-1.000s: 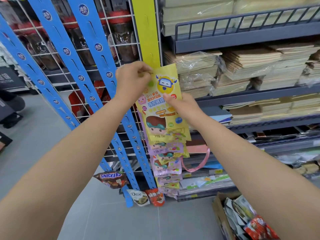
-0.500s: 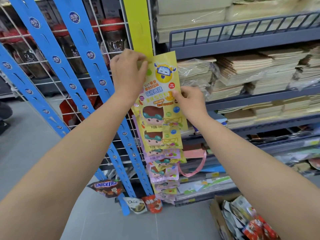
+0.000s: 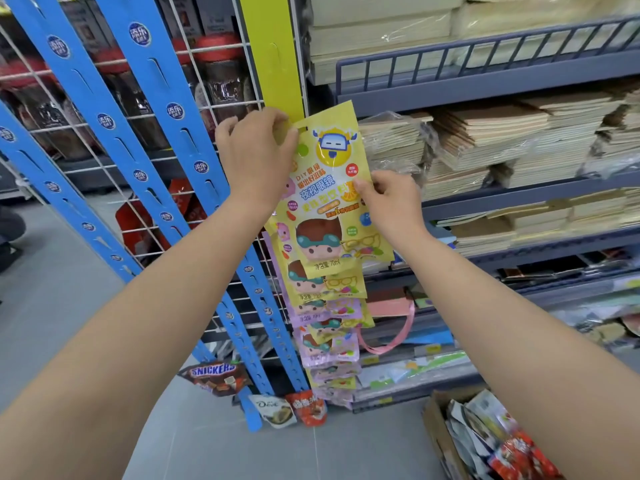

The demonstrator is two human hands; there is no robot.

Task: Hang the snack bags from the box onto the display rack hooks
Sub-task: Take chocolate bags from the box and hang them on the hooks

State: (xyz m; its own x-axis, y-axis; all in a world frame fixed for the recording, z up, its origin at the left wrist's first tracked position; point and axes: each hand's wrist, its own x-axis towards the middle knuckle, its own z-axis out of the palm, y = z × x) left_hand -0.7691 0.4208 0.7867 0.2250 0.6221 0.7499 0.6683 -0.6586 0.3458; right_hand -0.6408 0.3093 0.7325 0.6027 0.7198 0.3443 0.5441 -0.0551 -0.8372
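A yellow snack bag (image 3: 329, 188) with a robot cartoon is held up against the yellow hanging strip (image 3: 273, 57). My left hand (image 3: 256, 157) pinches the bag's top left corner at the strip. My right hand (image 3: 388, 199) grips the bag's right edge at mid height. Below it, several yellow and purple bags (image 3: 329, 327) of the same kind hang in a column down the strip. The cardboard box (image 3: 440, 431) with more snack bags stands on the floor at the lower right.
Blue hanging strips (image 3: 166, 133) slant across a white wire grid (image 3: 221, 109) on the left, with Snickers (image 3: 216, 374), Dove (image 3: 273, 408) and a red pack (image 3: 308, 407) near their bottoms. Grey shelves (image 3: 485, 81) with stacked paper goods fill the right. Grey floor lies below.
The bag and both hands sit slightly lower in view than half a second ago, as the camera tilted. My grip on the bag is the same.
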